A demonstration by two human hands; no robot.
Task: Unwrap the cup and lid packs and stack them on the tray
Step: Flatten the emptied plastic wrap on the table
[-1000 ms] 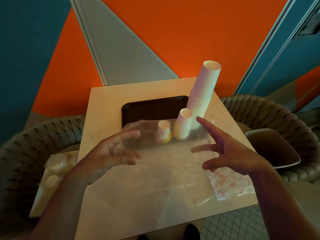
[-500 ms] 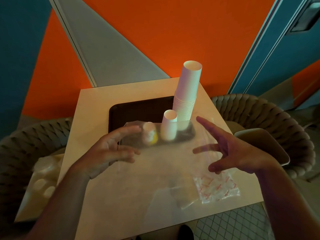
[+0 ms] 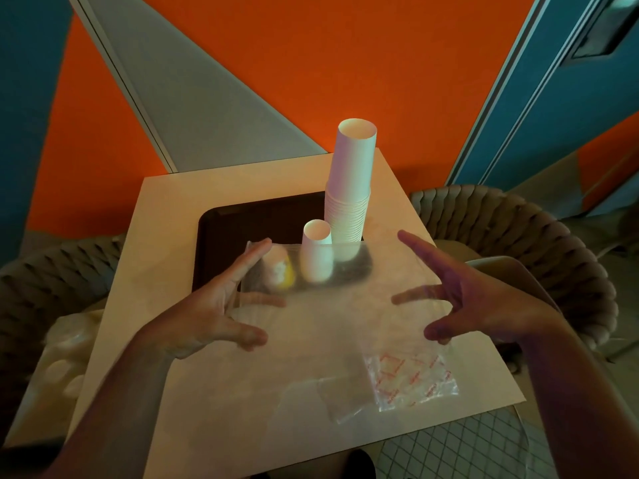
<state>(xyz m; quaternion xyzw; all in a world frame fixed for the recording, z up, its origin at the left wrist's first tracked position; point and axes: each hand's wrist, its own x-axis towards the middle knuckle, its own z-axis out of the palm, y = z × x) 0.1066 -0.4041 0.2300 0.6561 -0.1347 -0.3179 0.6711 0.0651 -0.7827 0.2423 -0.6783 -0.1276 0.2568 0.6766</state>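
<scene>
Plastic wrap (image 3: 332, 305), clear and loose, spans between both hands above the surface (image 3: 173, 216). The left hand (image 3: 207, 312) and right hand (image 3: 477, 299) face each other with fingers spread and bent; whether they pinch the film cannot be told. Just past the fingertips, a tall cup stack (image 3: 349, 188) and a short cup stack (image 3: 316, 252) stand upright on the dark tray (image 3: 242, 223). Nearer than the right fingers lies a red-printed bag (image 3: 411, 378). Left of the left fingers, wrapped lids (image 3: 62, 361) sit on a chair.
</scene>
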